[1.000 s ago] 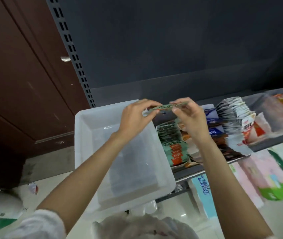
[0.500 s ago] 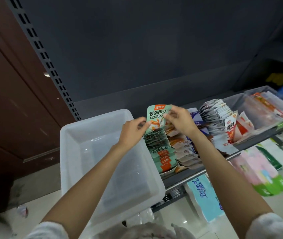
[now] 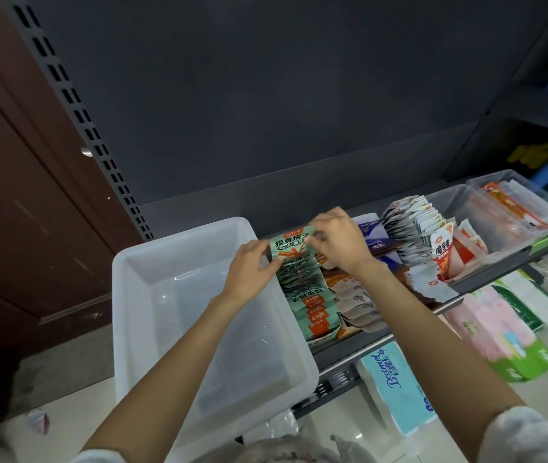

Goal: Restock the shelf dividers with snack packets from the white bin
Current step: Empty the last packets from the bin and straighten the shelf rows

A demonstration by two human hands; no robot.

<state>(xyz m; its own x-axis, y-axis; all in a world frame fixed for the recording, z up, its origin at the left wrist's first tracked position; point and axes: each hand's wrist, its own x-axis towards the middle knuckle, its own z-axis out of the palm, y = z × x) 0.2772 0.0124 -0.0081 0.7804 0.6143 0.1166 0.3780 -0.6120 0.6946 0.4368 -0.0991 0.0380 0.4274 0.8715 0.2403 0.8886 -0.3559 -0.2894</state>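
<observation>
both hands grasp one green snack packet by its edges: the left hand pinches the lower left side, the right hand pinches the upper right corner. the packet stands upright at the back end of the green row, touching the packets in front of it, so it looks to be going into place there. that row runs front to back on the shelf, packed close, and just beside it lies a row of brown and white packets. further right stand dark blue packets, then a fanned stack of white and red packets, and clear trays holding more goods. the white bin sits to the left of the green row, its rim against the shelf, and no packets show inside it. by that, the restocking seems nearly done, with this packet perhaps the last; whether any dividers want filling cannot be told. below the shelf are tissue packs.
</observation>
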